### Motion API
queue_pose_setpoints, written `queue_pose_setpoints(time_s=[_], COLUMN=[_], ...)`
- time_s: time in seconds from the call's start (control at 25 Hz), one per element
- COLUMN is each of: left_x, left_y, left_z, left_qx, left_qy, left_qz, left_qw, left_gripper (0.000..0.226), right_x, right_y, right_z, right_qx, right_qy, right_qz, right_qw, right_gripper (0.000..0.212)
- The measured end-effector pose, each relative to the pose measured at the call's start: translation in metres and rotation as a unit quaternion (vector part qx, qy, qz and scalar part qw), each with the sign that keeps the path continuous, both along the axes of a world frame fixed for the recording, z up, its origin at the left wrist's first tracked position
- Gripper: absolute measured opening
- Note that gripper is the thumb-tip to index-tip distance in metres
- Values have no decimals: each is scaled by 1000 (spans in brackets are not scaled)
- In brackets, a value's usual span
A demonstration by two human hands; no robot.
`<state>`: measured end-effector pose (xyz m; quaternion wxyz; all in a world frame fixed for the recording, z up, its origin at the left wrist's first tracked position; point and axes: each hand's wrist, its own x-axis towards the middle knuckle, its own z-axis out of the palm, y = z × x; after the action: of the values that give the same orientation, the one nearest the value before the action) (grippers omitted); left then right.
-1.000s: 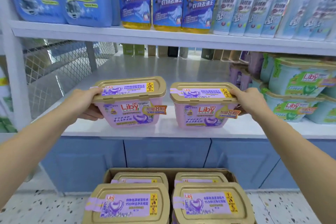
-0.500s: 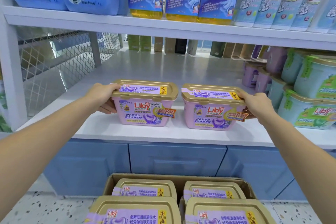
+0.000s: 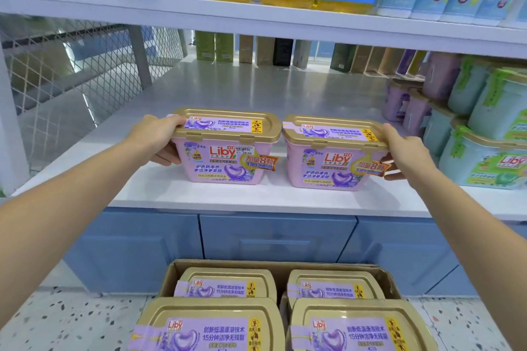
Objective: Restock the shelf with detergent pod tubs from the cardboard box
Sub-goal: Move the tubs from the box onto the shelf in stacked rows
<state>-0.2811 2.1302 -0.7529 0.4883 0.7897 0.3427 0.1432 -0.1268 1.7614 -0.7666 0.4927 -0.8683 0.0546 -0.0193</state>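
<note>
Setting two pink tubs down at once is the step in hand: the left hand (image 3: 155, 138) is clamped on the outer end of the left tub (image 3: 226, 148), thumb over the gold lid and fingers underneath, and the right hand (image 3: 405, 151) grips the outer end of the right tub (image 3: 333, 155) the same way. Both tubs sit close to the front edge of the white shelf (image 3: 285, 88), side by side, lids nearly touching; whether their bases rest fully on it I cannot tell. To do this well, I would lower them flat, slide them back together so they stay parallel to the front edge, then let go outward without dragging the lids. Each tub's long axis runs left to right along the shelf, printed face towards the front edge, lid up. More tubs wait in the cardboard box (image 3: 379, 275) on the floor below, and green tubs (image 3: 484, 157) fill the shelf's right end, so the bare shelf behind and to the left is where the rows should grow
</note>
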Motion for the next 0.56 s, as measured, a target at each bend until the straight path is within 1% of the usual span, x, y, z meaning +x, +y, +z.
queue_pose_setpoints(time_s=[0.08,0.16,0.28,0.32,0.4,0.44,0.52,0.56], left_x=[-2,-10,-36,-51,-89,-110,-151,-169], left_y=[-2,-3,-5,-7,-16,-22,-38,-47], left_z=[-1,-5,-18,-27,-49,-63,-91,-103], left_qx=[-18,-41,-33,-24,-19,-23,-50,-71], left_qy=[-10,-29,-51,-53,-49,-41,-13,1], left_qz=[0,-1,12,10,-3,-12,-24,-24], left_qw=[1000,999,998,998,999,999,998,997], left_gripper=[48,58,70,70,65,63,61,61], right_x=[-6,-16,-44,-57,-85,-100,-132,-143], right_y=[-2,-6,-20,-29,-55,-69,-92,-101], right_z=[-6,-10,-18,-25,-47,-59,-80,-89], right_qx=[16,24,44,34,-30,-64,-109,-124], right_qy=[-4,-17,-60,-86,-129,-133,-96,-74], right_qz=[12,23,49,67,97,109,131,139], right_qw=[1000,999,996,993,986,983,981,980], right_gripper=[88,79,62,50,16,10,9,12])
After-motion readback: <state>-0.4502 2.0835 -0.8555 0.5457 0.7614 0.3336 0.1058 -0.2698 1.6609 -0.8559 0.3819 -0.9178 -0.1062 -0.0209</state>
